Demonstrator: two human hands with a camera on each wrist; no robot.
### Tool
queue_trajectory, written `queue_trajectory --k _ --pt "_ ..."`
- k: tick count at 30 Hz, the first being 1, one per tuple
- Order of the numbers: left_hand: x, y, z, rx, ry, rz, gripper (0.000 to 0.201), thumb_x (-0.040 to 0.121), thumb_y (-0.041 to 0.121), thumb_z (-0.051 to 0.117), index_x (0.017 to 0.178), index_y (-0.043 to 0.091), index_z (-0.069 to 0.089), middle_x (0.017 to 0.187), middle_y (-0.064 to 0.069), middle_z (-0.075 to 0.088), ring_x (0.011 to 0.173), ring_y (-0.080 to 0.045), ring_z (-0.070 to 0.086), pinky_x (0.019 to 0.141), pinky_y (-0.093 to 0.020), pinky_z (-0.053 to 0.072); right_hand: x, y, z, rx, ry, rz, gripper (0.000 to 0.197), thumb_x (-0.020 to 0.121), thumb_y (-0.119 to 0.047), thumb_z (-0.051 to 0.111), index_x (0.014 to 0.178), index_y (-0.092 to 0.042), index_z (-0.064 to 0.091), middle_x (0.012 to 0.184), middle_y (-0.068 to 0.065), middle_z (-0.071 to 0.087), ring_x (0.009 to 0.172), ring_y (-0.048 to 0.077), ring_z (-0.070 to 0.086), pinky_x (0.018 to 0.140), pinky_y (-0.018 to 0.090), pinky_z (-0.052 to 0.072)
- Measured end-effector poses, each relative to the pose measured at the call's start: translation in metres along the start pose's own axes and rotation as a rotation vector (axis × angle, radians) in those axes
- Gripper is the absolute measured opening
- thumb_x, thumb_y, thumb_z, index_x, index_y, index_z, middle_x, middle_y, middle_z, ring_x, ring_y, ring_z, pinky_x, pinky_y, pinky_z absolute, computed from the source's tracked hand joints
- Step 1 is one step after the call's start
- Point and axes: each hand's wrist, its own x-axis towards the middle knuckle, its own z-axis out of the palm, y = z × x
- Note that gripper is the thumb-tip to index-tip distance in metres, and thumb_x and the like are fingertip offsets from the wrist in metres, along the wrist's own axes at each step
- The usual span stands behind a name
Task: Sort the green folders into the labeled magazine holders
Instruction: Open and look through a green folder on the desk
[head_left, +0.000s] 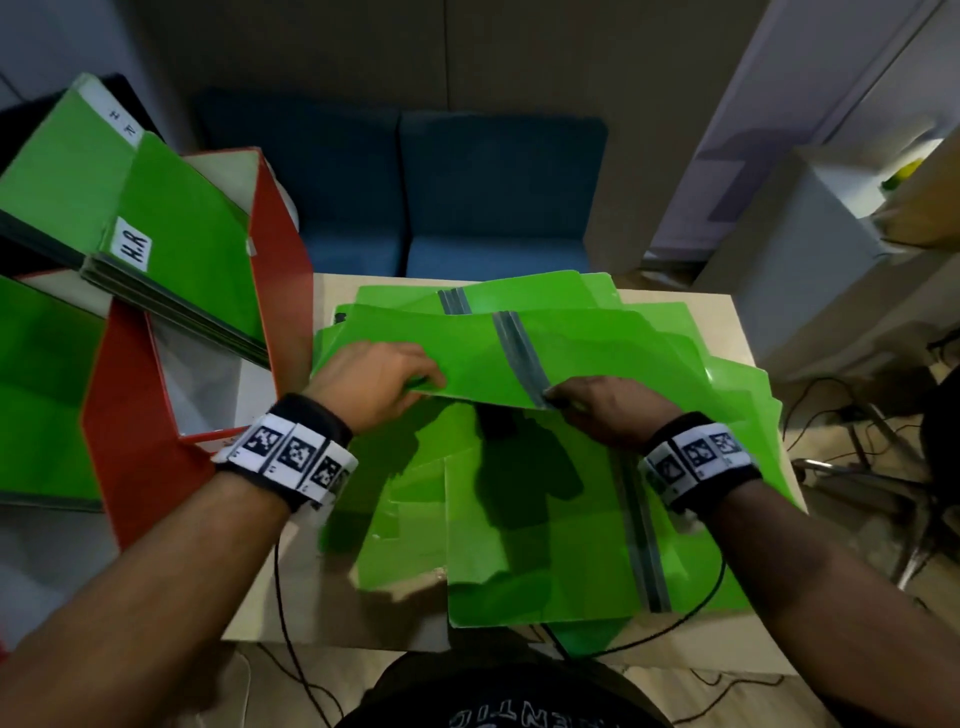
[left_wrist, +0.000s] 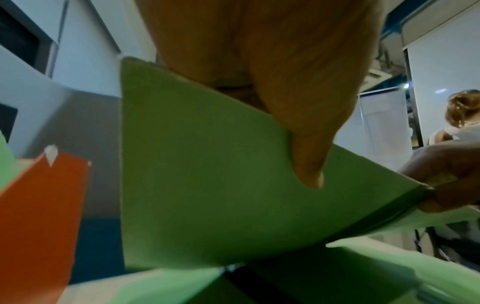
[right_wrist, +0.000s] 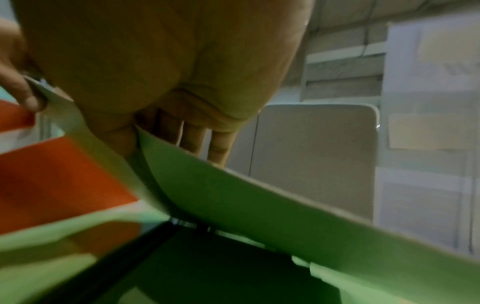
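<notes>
A glossy green plastic folder with a grey spine strip (head_left: 483, 358) is held lifted between both hands, its near edge raised off the heap and its far edge dipping toward the other folders. Its long axis runs left to right between the hands, and the grey spine crosses it from the far side toward the right hand. The left hand (head_left: 374, 382) pinches the near-left edge, thumb on the underside as the left wrist view shows (left_wrist: 309, 160). The right hand (head_left: 605, 408) grips the near edge just at the end of the spine, fingers curled under the sheet.

Below and beyond the hands lies a loose pile of green folders (head_left: 545, 525), fanned and overlapping, covering most of the pale wooden surface (head_left: 724, 317); some of its edges overhang the near and right rims of the surface. A thin strip of bare surface shows beyond the pile on the right.

Left of the left hand stands an orange cardboard magazine holder (head_left: 280, 249), touching the surface's left edge, with green folders labelled "H.R" (head_left: 171, 249) leaning in it. Its nearer part is open. Beyond the pile, past the far edge, sits a blue upholstered sofa (head_left: 457, 187), well apart from the hands.
</notes>
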Motion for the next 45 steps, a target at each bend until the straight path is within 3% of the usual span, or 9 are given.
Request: queue_trajectory --k 5,9,15,21,26,32,35,39,45 --pt "0.005 -0.007 -0.044 0.126 0.338 0.132 0.012 0.087 0.035 0.066 0.093 0.027 0.073 0.096 0.001 0.072 0.104 -0.022 0.065 0.093 -0.041 0.043 -0.008 0.007 -0.053 -0.005 0.342 -0.154 0.022 0.09 -0.029 0.06 0.101 -0.014 0.073 0.086 0.01 0.073 0.071 0.029 0.069 0.065 0.035 0.051" --pt "0.009 -0.007 -0.068 0.149 0.518 0.139 0.018 0.089 0.03 0.055 0.095 0.027 0.071 0.095 0.002 0.072 0.108 -0.023 0.061 0.091 -0.041 0.039 -0.012 0.002 -0.078 -0.037 0.564 -0.187 0.041 0.086 -0.047 0.052 0.083 -0.012 0.073 0.066 0.007 0.066 0.06 0.027 0.062 0.067 0.034 0.046" --pt "0.013 -0.009 -0.082 0.117 0.566 0.156 0.02 0.09 0.022 0.053 0.099 0.025 0.07 0.09 0.008 0.068 0.1 -0.026 0.055 0.084 -0.04 0.035 -0.014 -0.014 -0.082 -0.13 0.777 -0.143 0.038 0.089 -0.054 0.053 0.084 -0.021 0.072 0.096 -0.003 0.071 0.097 0.022 0.063 0.092 0.037 0.037" --pt "0.016 -0.021 -0.087 0.017 0.512 0.192 0.024 0.092 0.025 0.048 0.098 0.02 0.071 0.088 0.006 0.069 0.097 -0.029 0.055 0.083 -0.05 0.046 -0.022 -0.028 -0.082 -0.144 1.016 0.263 0.039 0.091 -0.057 0.051 0.103 -0.024 0.068 0.124 0.007 0.054 0.107 0.031 0.049 0.083 0.039 0.036" --pt "0.021 -0.023 -0.089 -0.024 0.473 0.169 0.027 0.092 0.031 0.046 0.1 0.02 0.07 0.092 0.005 0.069 0.102 -0.028 0.054 0.086 -0.053 0.045 -0.013 -0.03 -0.075 0.365 0.988 0.318 0.052 0.09 -0.055 0.047 0.113 -0.01 0.06 0.118 0.015 0.043 0.1 0.032 0.055 0.092 0.041 0.046" --pt "0.034 -0.009 -0.084 -0.027 0.546 0.161 0.015 0.088 0.016 0.066 0.102 0.018 0.072 0.093 0.0 0.07 0.113 -0.028 0.053 0.101 -0.048 0.039 -0.008 -0.052 -0.082 0.535 0.823 0.234 0.039 0.097 -0.039 0.049 0.119 -0.008 0.057 0.12 0.013 0.054 0.089 0.014 0.054 0.081 0.015 0.036" --pt "0.04 -0.002 -0.082 -0.054 0.567 0.146 0.017 0.088 0.016 0.067 0.104 0.021 0.072 0.097 0.002 0.071 0.127 -0.024 0.048 0.114 -0.045 0.019 -0.005 -0.067 -0.085 0.473 0.734 0.187 0.047 0.094 -0.046 0.05 0.123 -0.01 0.054 0.123 0.009 0.055 0.104 0.02 0.056 0.086 0.019 0.035" --pt "0.049 0.009 -0.084 -0.071 0.566 0.143 0.02 0.09 0.015 0.064 0.108 0.021 0.07 0.106 0.0 0.071 0.134 -0.025 0.042 0.116 -0.047 0.013 0.002 -0.085 -0.085 0.43 0.633 0.164 0.059 0.086 -0.046 0.064 0.132 -0.017 0.042 0.127 0.007 0.057 0.112 0.021 0.055 0.093 0.034 0.046" --pt "0.058 0.019 -0.063 -0.251 0.636 0.133 0.031 0.085 0.01 0.068 0.116 0.016 0.062 0.123 -0.003 0.056 0.134 -0.019 0.042 0.112 -0.038 0.034 0.017 -0.098 -0.087 0.29 0.571 0.179 0.036 0.091 -0.023 0.058 0.127 -0.027 0.055 0.097 0.011 0.07 0.092 0.033 0.063 0.076 0.042 0.051"
